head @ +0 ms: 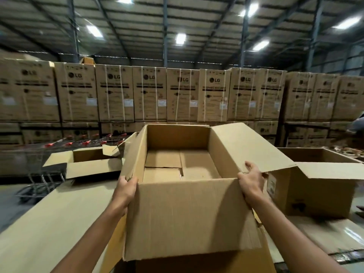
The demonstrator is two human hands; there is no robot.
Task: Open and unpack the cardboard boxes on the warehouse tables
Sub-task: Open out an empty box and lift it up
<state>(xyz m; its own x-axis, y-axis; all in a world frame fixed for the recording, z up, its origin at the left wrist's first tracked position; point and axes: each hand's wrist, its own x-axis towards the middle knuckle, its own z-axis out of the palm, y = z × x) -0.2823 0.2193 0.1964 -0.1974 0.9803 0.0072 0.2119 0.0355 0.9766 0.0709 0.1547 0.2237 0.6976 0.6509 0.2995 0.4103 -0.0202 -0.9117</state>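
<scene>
A large open cardboard box point(187, 213) fills the middle of the view, tilted up toward me, its top flaps spread and its inside bare down to the folded bottom flaps. My left hand point(126, 189) grips the box's left wall near the front corner. My right hand point(251, 180) grips the front right corner where the right flap folds outward. Both forearms reach in from the bottom of the frame.
Another open box point(315, 186) stands right of mine, and a third open box point(90, 164) lies at the left. A flat cardboard sheet point(49, 223) covers the table. Metal carts with red handles point(59, 146) stand at left. Tall stacked appliance cartons point(149, 93) wall off the back.
</scene>
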